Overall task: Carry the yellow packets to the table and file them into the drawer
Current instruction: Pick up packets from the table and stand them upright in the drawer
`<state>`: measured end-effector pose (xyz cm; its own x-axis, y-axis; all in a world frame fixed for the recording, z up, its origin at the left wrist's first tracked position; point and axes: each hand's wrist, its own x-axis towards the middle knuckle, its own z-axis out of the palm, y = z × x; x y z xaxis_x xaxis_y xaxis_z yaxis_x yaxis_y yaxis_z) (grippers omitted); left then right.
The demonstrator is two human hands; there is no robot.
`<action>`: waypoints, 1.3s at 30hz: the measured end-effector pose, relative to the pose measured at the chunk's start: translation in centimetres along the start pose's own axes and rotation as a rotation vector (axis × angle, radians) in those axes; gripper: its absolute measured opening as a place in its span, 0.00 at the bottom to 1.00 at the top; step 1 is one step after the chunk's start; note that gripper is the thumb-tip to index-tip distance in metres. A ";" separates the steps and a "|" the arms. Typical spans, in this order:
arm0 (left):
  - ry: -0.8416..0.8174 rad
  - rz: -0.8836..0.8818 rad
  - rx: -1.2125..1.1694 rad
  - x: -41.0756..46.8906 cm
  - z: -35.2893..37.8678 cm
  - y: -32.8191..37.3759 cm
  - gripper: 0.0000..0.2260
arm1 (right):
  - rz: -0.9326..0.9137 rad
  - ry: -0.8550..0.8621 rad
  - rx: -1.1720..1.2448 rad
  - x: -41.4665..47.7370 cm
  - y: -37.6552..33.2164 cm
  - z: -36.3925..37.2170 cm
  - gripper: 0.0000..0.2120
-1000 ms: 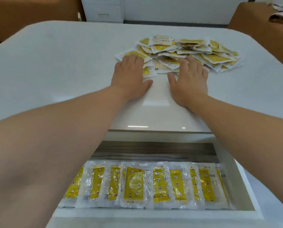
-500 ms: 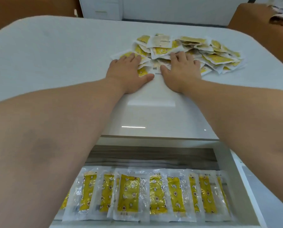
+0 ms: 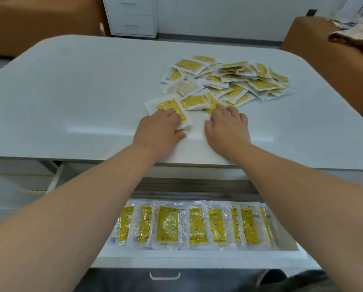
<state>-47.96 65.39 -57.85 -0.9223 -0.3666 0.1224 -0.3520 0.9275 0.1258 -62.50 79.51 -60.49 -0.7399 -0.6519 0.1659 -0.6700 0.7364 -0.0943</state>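
Observation:
A loose pile of yellow packets [image 3: 235, 81] lies on the white table [image 3: 71, 91], right of centre. My left hand [image 3: 159, 129] lies palm down, its fingers pressing on one yellow packet [image 3: 169, 105] that sits apart at the pile's near side. Beside it, my right hand [image 3: 227, 127] lies palm down too, fingertips on packets [image 3: 210, 101] at the pile's near edge. Below the table edge the drawer [image 3: 197, 259] stands open, holding a row of several yellow packets [image 3: 197, 226] side by side.
A white cabinet with drawers [image 3: 132, 15] stands beyond the table. Brown upholstered seats flank it at the far left [image 3: 39, 22] and the right [image 3: 315, 39], the right one with cloth on it. The drawer's handle [image 3: 164, 276] is at the bottom.
Both hands have drawn back toward the table's near edge, dragging a few packets out of the pile. The view has shifted, so the pile now lies further right.

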 end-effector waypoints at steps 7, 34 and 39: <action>-0.029 0.009 -0.047 -5.5 -1.4 0.3 0.12 | 0.092 0.140 0.060 -6.8 -0.4 -0.4 0.19; -0.204 -0.048 -0.128 -7.9 -2.9 -0.1 0.11 | 0.593 -0.169 1.186 -10.5 -2.3 -8.1 0.27; -0.510 -0.062 -0.179 -8.2 -5.6 -0.8 0.08 | 0.502 -0.407 1.324 -11.2 -4.3 -8.5 0.19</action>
<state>-39.20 67.22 -53.45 -0.8770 -0.2969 -0.3777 -0.4161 0.8624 0.2884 -50.82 85.13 -53.62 -0.7218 -0.5538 -0.4150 0.2562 0.3432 -0.9036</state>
